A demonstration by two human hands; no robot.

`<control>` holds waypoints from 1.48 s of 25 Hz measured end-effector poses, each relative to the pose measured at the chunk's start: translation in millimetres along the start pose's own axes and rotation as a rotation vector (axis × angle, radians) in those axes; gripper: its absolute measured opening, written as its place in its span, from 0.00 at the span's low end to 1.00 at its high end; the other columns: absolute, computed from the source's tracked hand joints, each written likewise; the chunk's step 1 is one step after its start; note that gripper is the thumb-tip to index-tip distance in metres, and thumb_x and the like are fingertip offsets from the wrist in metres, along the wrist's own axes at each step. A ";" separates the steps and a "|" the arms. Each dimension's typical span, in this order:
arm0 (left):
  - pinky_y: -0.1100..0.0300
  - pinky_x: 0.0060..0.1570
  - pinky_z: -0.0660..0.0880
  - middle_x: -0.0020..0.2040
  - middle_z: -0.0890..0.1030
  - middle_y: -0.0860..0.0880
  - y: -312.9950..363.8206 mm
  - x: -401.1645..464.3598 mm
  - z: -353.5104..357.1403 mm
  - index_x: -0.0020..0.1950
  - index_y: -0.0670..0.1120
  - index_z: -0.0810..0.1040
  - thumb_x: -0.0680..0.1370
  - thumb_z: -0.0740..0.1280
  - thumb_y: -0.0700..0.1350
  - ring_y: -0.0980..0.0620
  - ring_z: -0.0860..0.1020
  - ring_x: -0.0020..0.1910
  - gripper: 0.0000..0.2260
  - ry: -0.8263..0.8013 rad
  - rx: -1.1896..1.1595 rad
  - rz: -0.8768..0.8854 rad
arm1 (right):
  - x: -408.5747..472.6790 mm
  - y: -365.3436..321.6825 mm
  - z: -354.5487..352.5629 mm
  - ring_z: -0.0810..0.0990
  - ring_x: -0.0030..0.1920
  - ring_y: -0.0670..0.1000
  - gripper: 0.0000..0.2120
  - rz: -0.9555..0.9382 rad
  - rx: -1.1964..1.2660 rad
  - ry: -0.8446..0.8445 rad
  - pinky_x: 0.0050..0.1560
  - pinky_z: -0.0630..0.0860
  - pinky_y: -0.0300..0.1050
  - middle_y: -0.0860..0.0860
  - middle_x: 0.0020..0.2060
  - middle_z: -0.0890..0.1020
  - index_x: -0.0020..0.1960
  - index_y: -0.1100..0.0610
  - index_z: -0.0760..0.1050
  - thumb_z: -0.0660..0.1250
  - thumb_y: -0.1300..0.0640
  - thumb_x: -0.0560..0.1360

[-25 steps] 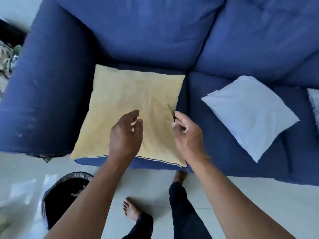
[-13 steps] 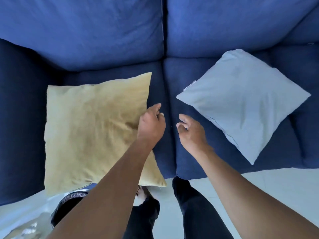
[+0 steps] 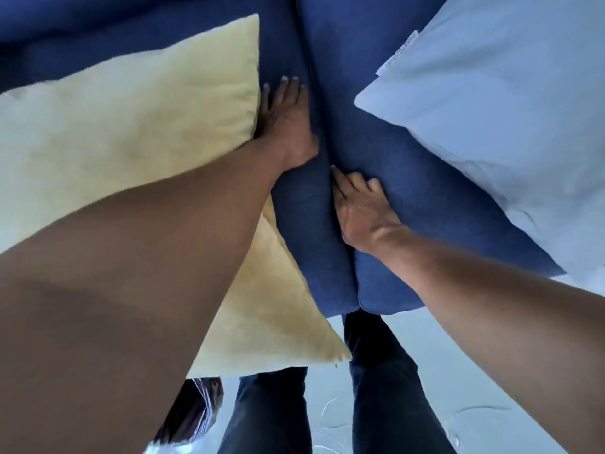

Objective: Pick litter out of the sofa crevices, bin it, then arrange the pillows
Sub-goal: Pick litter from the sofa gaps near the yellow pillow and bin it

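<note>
Two blue seat cushions of the sofa [image 3: 307, 231] meet at a narrow crevice [image 3: 327, 165] down the middle of the view. My left hand [image 3: 288, 122] lies flat on the left cushion, fingers spread, beside the edge of a yellow pillow [image 3: 124, 126]. My right hand [image 3: 363, 211] presses on the right cushion with its fingertips at the crevice. A pale blue pillow [image 3: 491, 119] rests on the right cushion, apart from my right hand. No litter shows in the crevice.
A black bin with a shiny liner [image 3: 196, 411] stands on the pale floor [image 3: 491, 371] at the lower left, partly behind my left arm. My dark trouser legs [image 3: 383, 381] are against the sofa's front edge.
The view has dropped much closer to the seat. Both hands moved forward onto the cushions on either side of the crevice; the left hand left the yellow pillow's edge.
</note>
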State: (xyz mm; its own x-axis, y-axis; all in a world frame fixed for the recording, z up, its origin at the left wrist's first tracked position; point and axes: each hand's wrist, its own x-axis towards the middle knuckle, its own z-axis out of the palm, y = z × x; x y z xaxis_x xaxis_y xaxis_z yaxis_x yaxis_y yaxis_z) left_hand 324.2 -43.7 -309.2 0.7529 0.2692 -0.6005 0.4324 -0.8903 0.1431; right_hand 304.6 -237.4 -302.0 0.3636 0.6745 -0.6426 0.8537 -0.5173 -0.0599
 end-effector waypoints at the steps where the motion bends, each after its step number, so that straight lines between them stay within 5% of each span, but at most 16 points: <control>1: 0.44 0.79 0.39 0.83 0.49 0.42 -0.5 9.3 3.6 0.82 0.40 0.49 0.77 0.66 0.55 0.45 0.45 0.82 0.42 0.001 0.060 0.013 | 1.0 -1.3 1.9 0.62 0.71 0.57 0.34 -0.012 -0.022 0.004 0.61 0.63 0.55 0.56 0.80 0.53 0.79 0.60 0.54 0.58 0.56 0.76; 8: 0.41 0.76 0.32 0.83 0.45 0.39 -1.6 71.5 -13.5 0.82 0.41 0.42 0.68 0.64 0.73 0.44 0.40 0.82 0.57 -0.084 0.259 0.074 | 26.9 2.2 3.7 0.57 0.73 0.58 0.28 -0.016 -0.090 0.004 0.63 0.60 0.58 0.55 0.79 0.54 0.78 0.58 0.59 0.50 0.57 0.78; 12: 0.40 0.76 0.31 0.83 0.45 0.40 -5.9 94.8 -18.3 0.83 0.46 0.43 0.68 0.67 0.73 0.43 0.39 0.82 0.56 -0.187 0.295 0.101 | 50.4 -1.1 16.5 0.60 0.68 0.59 0.19 -0.019 -0.118 0.017 0.60 0.59 0.57 0.52 0.70 0.68 0.67 0.53 0.76 0.55 0.55 0.80; 16: 0.40 0.76 0.33 0.81 0.57 0.41 -3.5 105.2 -19.6 0.82 0.46 0.56 0.72 0.67 0.69 0.42 0.46 0.81 0.47 -0.203 0.337 0.109 | 59.9 2.6 21.2 0.63 0.63 0.58 0.15 -0.036 -0.072 0.074 0.55 0.57 0.53 0.48 0.61 0.74 0.55 0.52 0.83 0.59 0.54 0.78; 25: 0.44 0.78 0.39 0.72 0.71 0.42 0.5 101.9 -4.4 0.75 0.46 0.70 0.75 0.65 0.64 0.41 0.59 0.76 0.33 -0.029 0.398 0.030 | 57.0 6.7 18.0 0.64 0.61 0.57 0.13 -0.044 0.087 0.169 0.59 0.60 0.50 0.47 0.56 0.77 0.47 0.53 0.84 0.61 0.54 0.77; 30: 0.46 0.78 0.42 0.69 0.75 0.41 -3.5 102.1 8.1 0.71 0.44 0.75 0.74 0.67 0.63 0.41 0.63 0.74 0.32 0.071 0.385 0.034 | 28.5 7.8 16.3 0.67 0.63 0.58 0.25 -0.091 0.091 0.227 0.62 0.63 0.52 0.51 0.60 0.76 0.51 0.57 0.82 0.46 0.56 0.75; 37: 0.32 0.75 0.37 0.78 0.64 0.42 6.9 100.3 6.1 0.80 0.50 0.61 0.76 0.65 0.62 0.38 0.55 0.78 0.36 -0.101 0.629 0.048 | 18.5 4.4 18.5 0.66 0.64 0.58 0.22 -0.074 0.036 0.194 0.64 0.61 0.53 0.50 0.61 0.74 0.54 0.54 0.82 0.51 0.56 0.75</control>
State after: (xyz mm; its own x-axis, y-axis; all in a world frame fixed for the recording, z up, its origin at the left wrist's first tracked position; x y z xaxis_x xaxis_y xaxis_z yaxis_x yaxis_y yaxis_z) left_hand 399.6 -25.1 -373.2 0.7002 0.2149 -0.6808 0.0023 -0.9543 -0.2990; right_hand 308.1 -237.0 -328.3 0.3681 0.7985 -0.4763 0.8684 -0.4783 -0.1307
